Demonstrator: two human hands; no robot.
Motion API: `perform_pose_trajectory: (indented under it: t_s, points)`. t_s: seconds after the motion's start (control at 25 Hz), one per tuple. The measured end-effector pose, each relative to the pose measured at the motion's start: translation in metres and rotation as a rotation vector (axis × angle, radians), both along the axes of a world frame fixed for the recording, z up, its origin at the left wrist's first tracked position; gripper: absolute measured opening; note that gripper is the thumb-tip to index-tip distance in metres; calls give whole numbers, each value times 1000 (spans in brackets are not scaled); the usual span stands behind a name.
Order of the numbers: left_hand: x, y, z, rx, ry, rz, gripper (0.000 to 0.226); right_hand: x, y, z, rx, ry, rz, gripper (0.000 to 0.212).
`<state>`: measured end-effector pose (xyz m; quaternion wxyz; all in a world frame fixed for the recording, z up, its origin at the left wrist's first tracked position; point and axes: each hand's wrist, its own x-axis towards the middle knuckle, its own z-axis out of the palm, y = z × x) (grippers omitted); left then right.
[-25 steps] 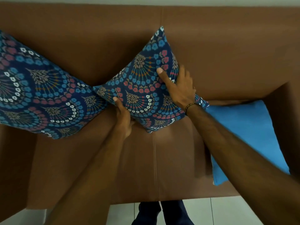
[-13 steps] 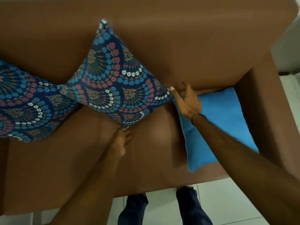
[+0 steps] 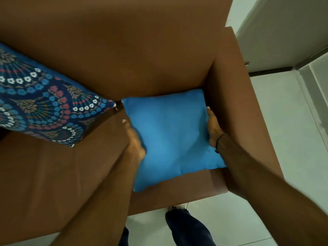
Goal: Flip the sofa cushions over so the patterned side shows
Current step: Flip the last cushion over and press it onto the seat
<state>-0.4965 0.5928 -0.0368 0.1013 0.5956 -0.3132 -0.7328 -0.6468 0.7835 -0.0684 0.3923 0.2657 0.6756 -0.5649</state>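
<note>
The blue cushion (image 3: 170, 132) lies plain side up on the sofa (image 3: 124, 50) seat beside its right armrest. The left hand (image 3: 134, 139) clasps its left edge and the right hand (image 3: 213, 128) its right edge, the cushion held between them.

Brown sofa (image 3: 58, 174) on pale tiled floor (image 3: 291, 139); plain blue cushion (image 3: 174, 135) flat on seat by armrest, patterned cushion (image 3: 40, 107) leaning against backrest.

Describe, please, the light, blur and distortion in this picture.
Head view: dim, even light, no glare; soft shadow beside the plain blue cushion; forearms near the lower edge look smeared; wide-angle lens bends the sofa edges; patterned cushion stays fairly sharp.
</note>
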Motion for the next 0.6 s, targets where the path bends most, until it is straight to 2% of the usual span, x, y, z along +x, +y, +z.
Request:
perform_pose_trajectory:
  t_s: [0.08,0.12,0.16,0.2,0.28,0.32,0.4,0.48,0.56,0.6]
  points:
    - [4,-4,19,-104,164,200,68,-7,13,18,-168,2,-123,66]
    - [10,-13,27,-74,209,308,74,-12,22,28,-255,-18,-197,60]
    - [19,-22,37,-56,234,293,77,-16,30,40,-310,-31,-221,56]
    - [34,-29,45,-83,269,183,78,-18,37,51,-300,-29,-171,54]
    - [55,-30,50,-78,302,-177,66,-7,43,66,-191,-23,101,48]
    - [62,-22,39,-61,220,-391,57,5,42,69,-110,-1,290,50]
    - [67,11,15,-167,-118,-765,51,40,34,60,78,108,546,65]
    - [69,49,-9,-558,-350,-1081,65,74,20,39,285,332,603,89]
    - [74,67,-43,-927,-477,-1161,79,95,6,9,452,456,646,114]
    - [76,70,-62,-994,-556,-1150,82,102,4,-11,514,464,717,122]
